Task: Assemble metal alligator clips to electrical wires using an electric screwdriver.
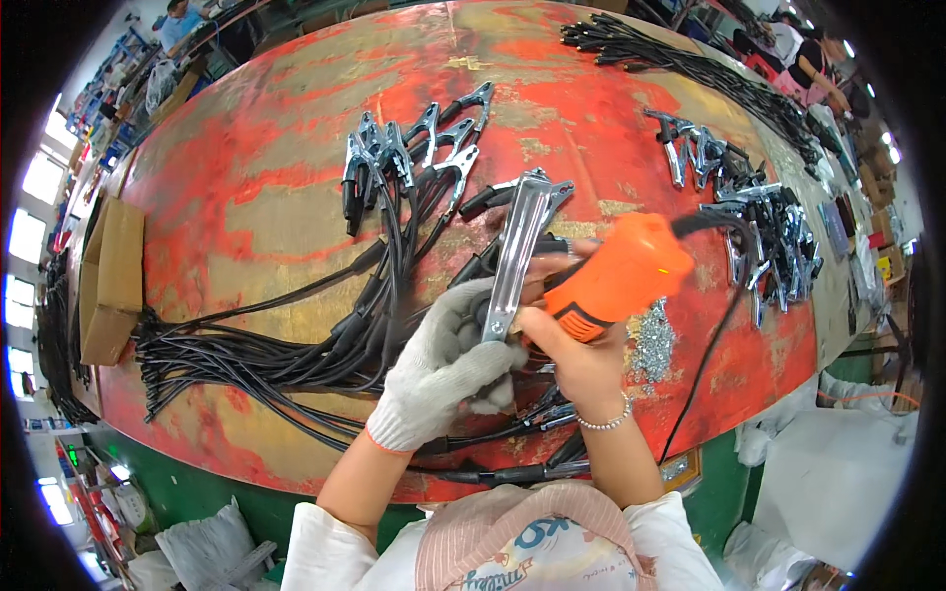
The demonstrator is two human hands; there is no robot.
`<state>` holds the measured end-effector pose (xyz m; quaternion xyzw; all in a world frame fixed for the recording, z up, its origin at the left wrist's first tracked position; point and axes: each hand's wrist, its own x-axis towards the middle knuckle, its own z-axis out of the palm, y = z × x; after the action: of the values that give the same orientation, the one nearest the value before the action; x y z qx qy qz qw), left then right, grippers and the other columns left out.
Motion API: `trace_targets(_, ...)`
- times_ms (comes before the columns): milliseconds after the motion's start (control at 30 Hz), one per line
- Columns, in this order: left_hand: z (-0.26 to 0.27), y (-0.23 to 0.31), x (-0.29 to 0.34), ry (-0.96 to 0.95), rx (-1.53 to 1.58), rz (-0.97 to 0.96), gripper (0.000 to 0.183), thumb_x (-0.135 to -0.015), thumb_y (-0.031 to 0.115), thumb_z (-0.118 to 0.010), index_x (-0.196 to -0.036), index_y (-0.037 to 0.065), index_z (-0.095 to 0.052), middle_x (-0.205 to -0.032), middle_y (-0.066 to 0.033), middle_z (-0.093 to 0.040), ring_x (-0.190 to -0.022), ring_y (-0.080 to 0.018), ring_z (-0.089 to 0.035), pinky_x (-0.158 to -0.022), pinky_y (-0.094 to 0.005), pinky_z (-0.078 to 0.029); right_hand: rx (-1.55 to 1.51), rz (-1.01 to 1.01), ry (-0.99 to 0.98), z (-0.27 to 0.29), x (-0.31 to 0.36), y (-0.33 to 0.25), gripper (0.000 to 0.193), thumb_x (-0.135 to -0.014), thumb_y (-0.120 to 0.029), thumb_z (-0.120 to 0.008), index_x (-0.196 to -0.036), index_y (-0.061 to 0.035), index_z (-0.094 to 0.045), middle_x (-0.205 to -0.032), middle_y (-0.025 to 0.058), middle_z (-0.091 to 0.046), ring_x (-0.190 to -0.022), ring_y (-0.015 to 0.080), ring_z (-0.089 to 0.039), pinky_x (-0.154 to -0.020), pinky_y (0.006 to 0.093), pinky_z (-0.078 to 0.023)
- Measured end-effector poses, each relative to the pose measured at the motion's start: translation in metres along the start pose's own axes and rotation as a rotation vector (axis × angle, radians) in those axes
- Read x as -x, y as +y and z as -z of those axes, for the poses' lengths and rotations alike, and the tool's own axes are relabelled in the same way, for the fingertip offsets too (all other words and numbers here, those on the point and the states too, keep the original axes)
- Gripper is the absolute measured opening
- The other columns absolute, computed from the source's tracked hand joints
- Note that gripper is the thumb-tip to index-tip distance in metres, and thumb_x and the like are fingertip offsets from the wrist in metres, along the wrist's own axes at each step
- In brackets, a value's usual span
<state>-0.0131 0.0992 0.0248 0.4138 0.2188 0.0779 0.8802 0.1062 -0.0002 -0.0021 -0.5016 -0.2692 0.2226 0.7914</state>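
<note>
"Holding what, in that glove, can you see from your side?"

"A silver metal clamp (519, 251), tilted up above the table, over the middle. The left hand (443, 360), in a pale knitted glove, is curled around its lower end, fingers bent in."

"And the right hand (574, 357)?"

"Bare, wrapped around an orange power tool (626, 271), right beside the clamp. I can't tell whether the tool's tip touches it; fingers and tool body hide that spot. There's a beaded bracelet (606, 419) on that wrist."

"Where does the cord (724, 330) run?"

"Out of the tool's far end, then down across the right side of the table (286, 167), all worn red and tan."

"Those small metal pieces (652, 345)?"

"Heaped just beside the right hand. Farther right lies a pile of loose clamps (774, 236)."

"To the left?"

"Black cables (256, 355), fanned out, with clamps on their far ends (379, 153). Past them, near the left edge, an open cardboard box (110, 281)."

"And at the far right?"

"Another bundle of black cables (680, 64). Across the room, a person in blue (180, 25)."
</note>
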Motion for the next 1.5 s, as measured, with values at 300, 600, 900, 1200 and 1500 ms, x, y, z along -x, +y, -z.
trace_targets(300,-0.003,-0.013,-0.017,0.044,-0.07,-0.139,0.057,-0.085,0.003,-0.054,-0.133,-0.008,-0.025,-0.121,-0.019,-0.05,-0.082,-0.0179,-0.06,-0.055,-0.0232,-0.049,-0.386,0.794,0.019,0.001,0.017,-0.091,0.056,-0.077,-0.001,-0.06,-0.126,-0.0178,-0.039,-0.096,0.0035,-0.051,-0.063,0.0157,-0.048,-0.06,0.0292,-0.042)
trace_targets(600,-0.003,-0.014,-0.014,0.058,-0.061,-0.097,0.052,-0.086,0.002,-0.049,-0.134,-0.004,-0.028,-0.113,-0.014,-0.048,-0.079,-0.0129,-0.058,-0.058,-0.0218,-0.049,-0.247,0.854,0.026,0.003,0.016,-0.085,0.061,-0.074,0.002,-0.063,-0.124,-0.0198,-0.037,-0.099,-0.0017,-0.041,-0.066,0.0079,-0.044,-0.066,0.0217,-0.039)
trace_targets(900,-0.006,-0.015,-0.017,0.074,-0.042,-0.151,0.052,-0.086,0.001,-0.048,-0.133,-0.004,-0.029,-0.109,-0.0131,-0.05,-0.079,-0.0124,-0.059,-0.057,-0.0211,-0.05,-0.213,0.835,0.055,-0.002,0.019,-0.084,0.062,-0.075,0.001,-0.063,-0.126,-0.0204,-0.036,-0.1,-0.0015,-0.041,-0.068,0.0074,-0.044,-0.065,0.0224,-0.038)
trace_targets(1200,-0.013,-0.017,-0.017,0.171,-0.162,-0.172,0.053,-0.086,0.0,-0.047,-0.135,-0.002,-0.028,-0.103,-0.0129,-0.054,-0.073,-0.0115,-0.057,-0.055,-0.0215,-0.048,-0.233,0.855,0.124,-0.006,0.022,-0.081,0.061,-0.076,0.0,-0.061,-0.128,-0.0204,-0.035,-0.103,-0.0005,-0.04,-0.069,0.0079,-0.044,-0.065,0.0242,-0.037)
trace_targets(1500,-0.016,-0.024,-0.019,0.219,-0.227,-0.162,0.052,-0.086,0.0,-0.046,-0.135,-0.001,-0.029,-0.086,-0.0086,-0.055,-0.066,-0.0093,-0.053,-0.052,-0.0207,-0.045,-0.117,0.961,0.101,-0.006,0.022,-0.069,0.072,-0.075,0.002,-0.06,-0.134,-0.0211,-0.027,-0.103,0.0019,-0.039,-0.064,0.0102,-0.043,-0.059,0.0257,-0.04)
